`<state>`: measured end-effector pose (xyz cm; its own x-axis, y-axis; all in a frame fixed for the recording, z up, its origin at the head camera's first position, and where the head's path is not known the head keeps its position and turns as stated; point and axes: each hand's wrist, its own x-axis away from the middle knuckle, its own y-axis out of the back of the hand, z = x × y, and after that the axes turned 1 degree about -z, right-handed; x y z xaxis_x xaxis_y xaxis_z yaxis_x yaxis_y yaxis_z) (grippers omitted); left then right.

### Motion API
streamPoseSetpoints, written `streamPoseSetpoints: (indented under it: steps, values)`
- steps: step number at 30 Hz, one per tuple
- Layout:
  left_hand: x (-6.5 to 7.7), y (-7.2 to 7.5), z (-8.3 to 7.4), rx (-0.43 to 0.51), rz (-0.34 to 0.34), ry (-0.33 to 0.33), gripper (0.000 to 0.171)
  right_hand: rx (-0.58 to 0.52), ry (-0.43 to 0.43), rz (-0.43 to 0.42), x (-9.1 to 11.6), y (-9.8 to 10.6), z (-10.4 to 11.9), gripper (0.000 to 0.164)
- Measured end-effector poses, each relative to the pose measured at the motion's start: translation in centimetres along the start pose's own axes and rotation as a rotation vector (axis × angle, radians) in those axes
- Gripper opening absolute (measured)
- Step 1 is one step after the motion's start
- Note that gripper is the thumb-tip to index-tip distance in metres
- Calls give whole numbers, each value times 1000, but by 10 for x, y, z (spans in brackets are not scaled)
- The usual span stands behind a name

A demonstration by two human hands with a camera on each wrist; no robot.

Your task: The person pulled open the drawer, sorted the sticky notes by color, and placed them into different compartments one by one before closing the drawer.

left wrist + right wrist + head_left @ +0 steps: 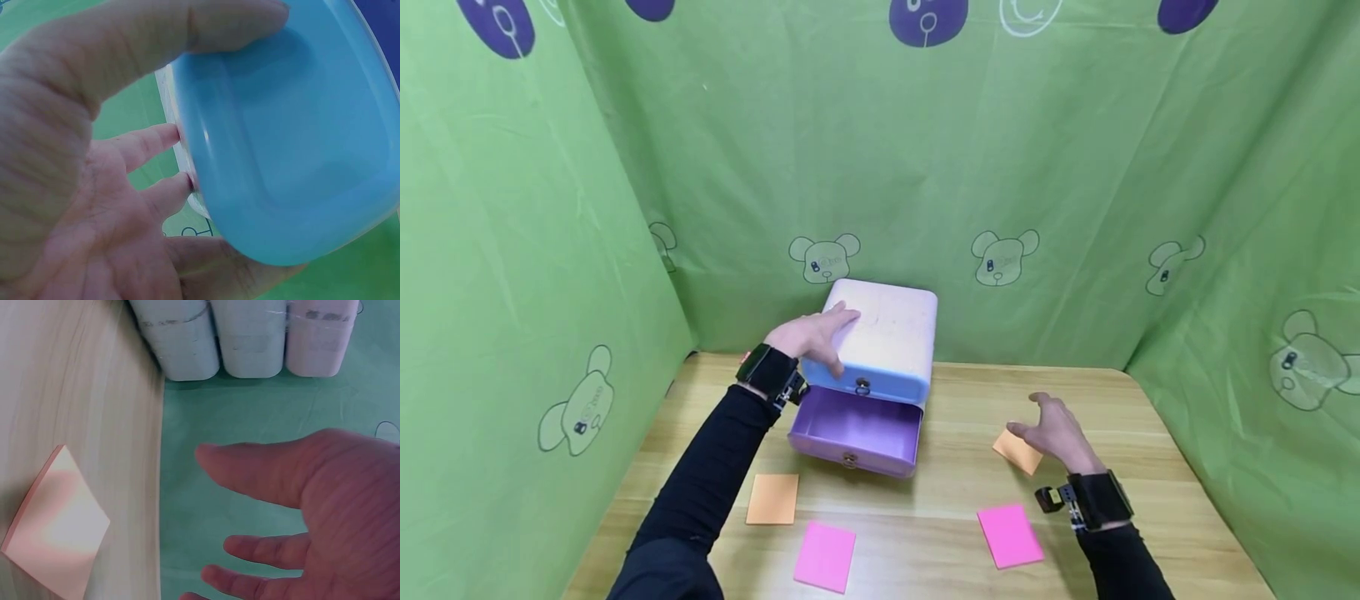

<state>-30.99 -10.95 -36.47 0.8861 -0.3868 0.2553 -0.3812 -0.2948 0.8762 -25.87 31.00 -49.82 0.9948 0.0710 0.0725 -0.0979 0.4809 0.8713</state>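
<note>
A small drawer cabinet (889, 325) with a pale top stands at the back of the table. Its blue upper drawer (880, 387) is pushed in, while the purple drawer (857, 427) below is pulled out with a bare inside. My left hand (808, 337) holds the cabinet's left front corner. In the left wrist view the thumb (231, 28) lies over the blue front, with the other fingers along the side and top. My right hand (1058, 433) hovers, fingers spread and holding nothing, by an orange sticky-note pad (1017, 452) on the right.
Another orange pad (772, 499) and a pink pad (825, 557) lie in front of the cabinet. A second pink pad (1011, 537) lies nearer the right arm. Green printed curtain (1075, 192) encloses the wooden table (917, 533) at the back and both sides.
</note>
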Motion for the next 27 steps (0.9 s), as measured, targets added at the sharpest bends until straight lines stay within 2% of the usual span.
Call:
streamPoseSetpoints:
  steps: [11, 21, 27]
  values:
    - [0, 0, 0, -5, -3, -7, 114, 35, -46, 69, -5, -6, -8, 89]
    - [0, 0, 2, -6, -8, -7, 114, 49, -30, 112, -7, -14, -15, 97]
    - [0, 1, 2, -20, -8, -16, 113, 53, -51, 144, -9, -17, -16, 98]
